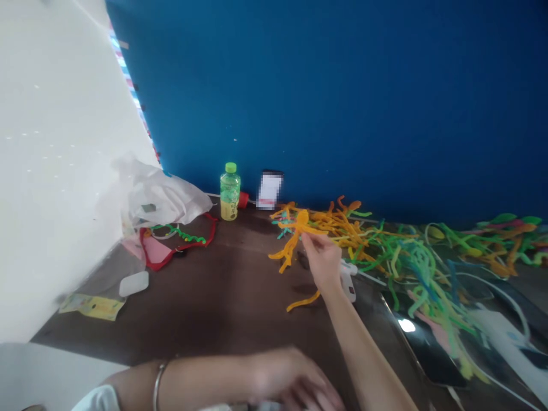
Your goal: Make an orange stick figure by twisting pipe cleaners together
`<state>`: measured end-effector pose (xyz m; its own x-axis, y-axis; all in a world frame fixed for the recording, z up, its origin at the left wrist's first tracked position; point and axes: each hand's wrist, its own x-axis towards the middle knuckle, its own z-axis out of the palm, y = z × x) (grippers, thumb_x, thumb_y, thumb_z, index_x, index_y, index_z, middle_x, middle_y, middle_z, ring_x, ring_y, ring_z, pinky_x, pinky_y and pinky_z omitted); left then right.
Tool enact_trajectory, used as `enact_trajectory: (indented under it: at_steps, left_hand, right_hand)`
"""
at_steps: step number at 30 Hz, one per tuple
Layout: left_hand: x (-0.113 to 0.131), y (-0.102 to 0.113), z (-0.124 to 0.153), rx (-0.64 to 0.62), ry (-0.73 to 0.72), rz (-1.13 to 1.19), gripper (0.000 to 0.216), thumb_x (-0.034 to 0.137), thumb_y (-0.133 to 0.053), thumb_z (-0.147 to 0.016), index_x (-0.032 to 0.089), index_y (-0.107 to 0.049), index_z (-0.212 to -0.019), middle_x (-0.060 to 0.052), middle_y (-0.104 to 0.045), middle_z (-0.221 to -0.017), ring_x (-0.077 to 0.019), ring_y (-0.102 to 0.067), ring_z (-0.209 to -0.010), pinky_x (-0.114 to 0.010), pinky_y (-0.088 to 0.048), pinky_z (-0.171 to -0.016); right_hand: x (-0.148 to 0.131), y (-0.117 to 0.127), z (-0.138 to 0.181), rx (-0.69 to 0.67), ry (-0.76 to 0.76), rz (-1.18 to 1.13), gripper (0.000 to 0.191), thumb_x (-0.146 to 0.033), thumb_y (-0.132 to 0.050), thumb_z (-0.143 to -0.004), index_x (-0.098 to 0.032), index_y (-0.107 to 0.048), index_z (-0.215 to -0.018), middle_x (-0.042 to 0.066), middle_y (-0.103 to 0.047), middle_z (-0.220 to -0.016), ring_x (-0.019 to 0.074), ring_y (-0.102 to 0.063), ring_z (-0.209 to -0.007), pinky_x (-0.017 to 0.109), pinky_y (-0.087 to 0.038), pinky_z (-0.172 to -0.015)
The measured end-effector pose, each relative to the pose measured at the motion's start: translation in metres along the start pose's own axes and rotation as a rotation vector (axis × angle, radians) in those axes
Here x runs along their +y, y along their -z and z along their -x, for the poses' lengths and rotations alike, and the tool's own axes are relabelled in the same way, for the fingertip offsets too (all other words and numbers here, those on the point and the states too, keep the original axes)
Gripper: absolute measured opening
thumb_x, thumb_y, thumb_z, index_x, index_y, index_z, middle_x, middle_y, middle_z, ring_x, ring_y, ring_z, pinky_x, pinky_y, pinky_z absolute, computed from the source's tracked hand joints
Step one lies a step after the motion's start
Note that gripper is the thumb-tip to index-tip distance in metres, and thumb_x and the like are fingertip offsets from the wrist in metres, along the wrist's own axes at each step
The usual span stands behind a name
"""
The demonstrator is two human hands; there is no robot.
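Right hand (321, 260) pinching orange pipe-cleaner figure (295, 231) between fingertips, held above dark tabletop (240, 279), by pipe-cleaner pile (385, 251). Glue gun (347, 279) just beside wrist. Left hand (291, 382) low, blurred, fingers curled; grip unclear.
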<state>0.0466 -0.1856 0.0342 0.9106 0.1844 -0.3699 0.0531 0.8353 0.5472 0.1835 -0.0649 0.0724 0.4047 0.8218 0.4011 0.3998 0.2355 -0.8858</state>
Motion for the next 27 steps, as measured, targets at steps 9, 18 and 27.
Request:
enact_trajectory:
  at_steps: [9, 18, 27]
  left_hand:
    - [0.1, 0.074, 0.015, 1.061, -0.911, -0.938, 0.024, 0.026, -0.049, -0.076, 0.016, -0.054, -0.098, -0.009, -0.059, -0.1, -0.0197, -0.054, -0.095, -0.035, -0.04, -0.088]
    - [0.097, 0.095, -0.027, 0.807, -0.889, -0.784, 0.024, 0.036, -0.04, -0.084, 0.015, -0.054, -0.084, -0.002, -0.057, -0.073, -0.0117, -0.051, -0.066, -0.022, -0.041, -0.062]
    - [0.1, 0.096, -0.026, 0.492, -0.767, -0.225, 0.033, 0.049, -0.051, -0.075, 0.019, -0.037, -0.072, 0.009, -0.029, -0.049, -0.0023, -0.025, -0.037, -0.014, -0.019, -0.036]
  right_hand:
    - [0.037, -0.031, 0.038, 0.119, 0.322, 0.383, 0.018, -0.025, -0.048, -0.08, -0.014, -0.063, -0.081, 0.005, -0.057, -0.074, 0.0138, -0.055, -0.065, 0.025, -0.046, -0.06]
    - [0.043, -0.047, 0.051, 0.104, 0.454, 0.607, 0.019, -0.024, -0.048, -0.082, -0.017, -0.065, -0.085, 0.004, -0.059, -0.074, 0.0106, -0.056, -0.06, 0.02, -0.041, -0.054]
    - [0.036, -0.043, 0.051, 0.05, 0.481, 0.617, 0.018, -0.023, -0.049, -0.082, -0.016, -0.065, -0.084, 0.005, -0.059, -0.074, 0.0119, -0.057, -0.063, 0.021, -0.042, -0.056]
